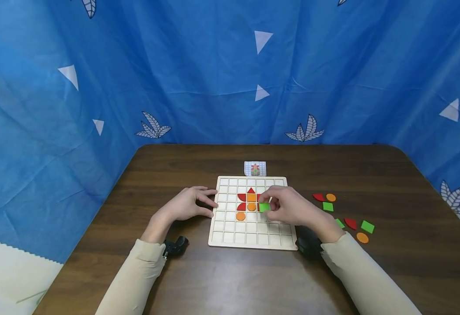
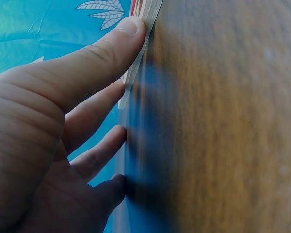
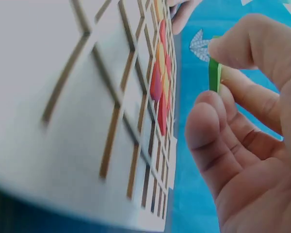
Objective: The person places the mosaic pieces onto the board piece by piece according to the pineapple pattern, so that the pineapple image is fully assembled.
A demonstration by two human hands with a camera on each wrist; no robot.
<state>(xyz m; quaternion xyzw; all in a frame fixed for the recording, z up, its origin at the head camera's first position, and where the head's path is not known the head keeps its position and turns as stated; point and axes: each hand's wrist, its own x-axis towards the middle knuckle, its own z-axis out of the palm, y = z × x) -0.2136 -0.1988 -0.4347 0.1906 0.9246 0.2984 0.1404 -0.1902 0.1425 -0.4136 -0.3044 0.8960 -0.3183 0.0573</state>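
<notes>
My right hand pinches a green square tile between thumb and fingers, over the middle of a pale grid board. In the right wrist view the green tile stands edge-on, clear of the board. My left hand touches the board's left edge with thumb and fingertips, its fingers spread and nearly straight. On the board lie a red triangle, an orange square, red leaf-shaped tiles and orange round tiles. My right fingers partly cover the red pieces on the right.
Behind the board lies a small printed card with a coloured grid picture. Loose tiles are on the table to the right, among them a green square, a red piece and an orange disc. A blue curtain hangs behind the table.
</notes>
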